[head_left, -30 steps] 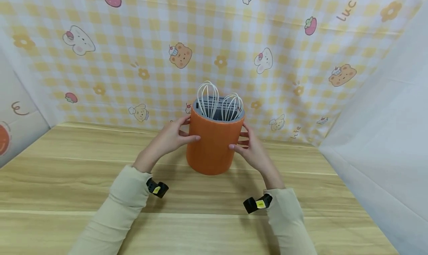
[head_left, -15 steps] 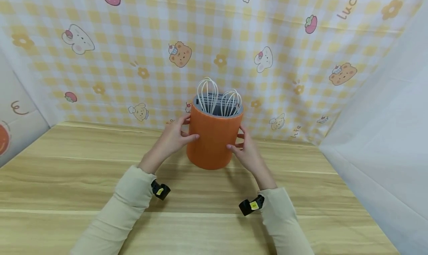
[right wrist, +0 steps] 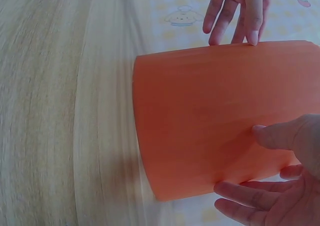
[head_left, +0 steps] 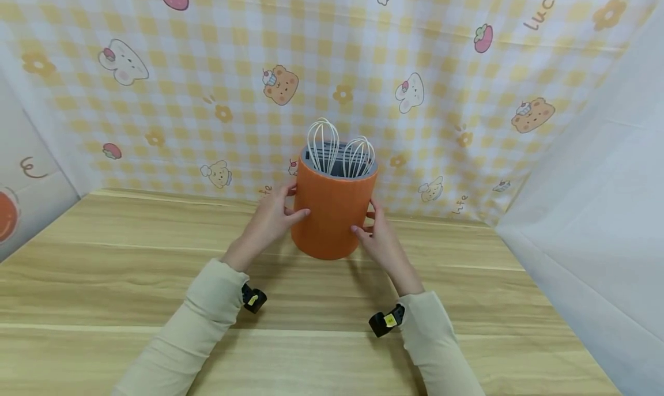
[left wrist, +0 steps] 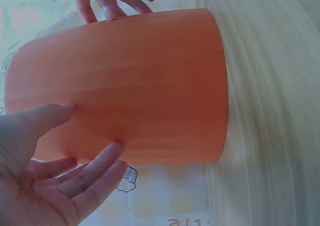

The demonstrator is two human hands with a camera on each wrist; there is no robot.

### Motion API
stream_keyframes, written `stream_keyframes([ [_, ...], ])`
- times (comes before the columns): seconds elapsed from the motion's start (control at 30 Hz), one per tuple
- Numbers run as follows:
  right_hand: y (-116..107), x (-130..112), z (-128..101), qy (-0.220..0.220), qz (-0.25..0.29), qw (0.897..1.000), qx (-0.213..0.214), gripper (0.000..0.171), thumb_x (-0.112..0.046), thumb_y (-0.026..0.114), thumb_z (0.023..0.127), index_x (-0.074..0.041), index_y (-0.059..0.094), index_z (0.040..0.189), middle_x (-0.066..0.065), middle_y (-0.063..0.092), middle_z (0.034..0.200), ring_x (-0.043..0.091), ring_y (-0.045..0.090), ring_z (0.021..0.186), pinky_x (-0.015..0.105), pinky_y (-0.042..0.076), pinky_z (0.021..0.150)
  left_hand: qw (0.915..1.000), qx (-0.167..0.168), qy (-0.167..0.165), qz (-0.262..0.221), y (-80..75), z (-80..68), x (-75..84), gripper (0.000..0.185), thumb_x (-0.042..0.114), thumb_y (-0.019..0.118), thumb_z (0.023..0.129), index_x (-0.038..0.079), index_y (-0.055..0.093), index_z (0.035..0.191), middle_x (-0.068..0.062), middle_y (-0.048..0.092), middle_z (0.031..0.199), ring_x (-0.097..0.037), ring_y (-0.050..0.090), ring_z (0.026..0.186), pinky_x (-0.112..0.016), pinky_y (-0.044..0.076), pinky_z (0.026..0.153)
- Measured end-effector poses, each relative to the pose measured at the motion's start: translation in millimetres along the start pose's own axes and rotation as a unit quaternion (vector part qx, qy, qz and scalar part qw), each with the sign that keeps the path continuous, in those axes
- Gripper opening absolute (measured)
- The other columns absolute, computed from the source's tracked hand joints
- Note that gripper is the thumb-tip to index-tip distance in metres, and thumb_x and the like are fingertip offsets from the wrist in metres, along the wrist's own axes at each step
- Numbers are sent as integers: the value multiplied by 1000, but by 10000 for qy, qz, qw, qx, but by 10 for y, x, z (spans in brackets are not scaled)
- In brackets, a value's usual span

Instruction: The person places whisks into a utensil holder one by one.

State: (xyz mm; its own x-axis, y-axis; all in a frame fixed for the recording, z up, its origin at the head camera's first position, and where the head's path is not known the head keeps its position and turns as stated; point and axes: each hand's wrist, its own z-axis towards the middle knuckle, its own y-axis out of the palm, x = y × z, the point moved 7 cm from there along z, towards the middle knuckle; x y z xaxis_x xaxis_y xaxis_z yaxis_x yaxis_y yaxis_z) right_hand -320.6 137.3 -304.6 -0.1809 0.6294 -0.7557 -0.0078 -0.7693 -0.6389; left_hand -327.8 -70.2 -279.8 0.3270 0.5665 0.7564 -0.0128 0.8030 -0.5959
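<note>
An orange cylindrical utensil holder [head_left: 332, 220] with a grey slotted insert [head_left: 337, 169] stands upright near the back of the table. Two whisks [head_left: 323, 148] poke out of it, pale wire loops upward; their handles are hidden inside. My left hand [head_left: 272, 214] holds its left side, thumb on the front and fingers round toward the back. On the opposite side, my right hand [head_left: 383, 237] grips it lower down in the same manner. Both wrist views show the smooth orange wall [left wrist: 140, 86] between the hands, fingertips against it.
The wood-grain table [head_left: 311, 355] spreads out in front and to both sides. Close behind the holder hangs a yellow-checked cloth [head_left: 207, 85] with cartoon prints. White sheeting [head_left: 591, 211] borders the right side, and a printed white panel [head_left: 31, 154] the left.
The holder has moved a little away from me, toward the cloth, with both hands on it. Both hands sit slightly lower on its wall, and the forearms have come closer together.
</note>
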Motion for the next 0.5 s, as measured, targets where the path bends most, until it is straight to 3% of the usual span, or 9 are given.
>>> stream_keyframes([
  [0.5,17,23,-5,40,-83,10000,-2,77,-17,60,91,-12,9,148,21,43,138,34,59,109,44,51,90,9999,-9,-116,32,22,-13,-31,66,27,64,88,6,32,142,-16,44,137,-31,61,96,-40,53,86],
])
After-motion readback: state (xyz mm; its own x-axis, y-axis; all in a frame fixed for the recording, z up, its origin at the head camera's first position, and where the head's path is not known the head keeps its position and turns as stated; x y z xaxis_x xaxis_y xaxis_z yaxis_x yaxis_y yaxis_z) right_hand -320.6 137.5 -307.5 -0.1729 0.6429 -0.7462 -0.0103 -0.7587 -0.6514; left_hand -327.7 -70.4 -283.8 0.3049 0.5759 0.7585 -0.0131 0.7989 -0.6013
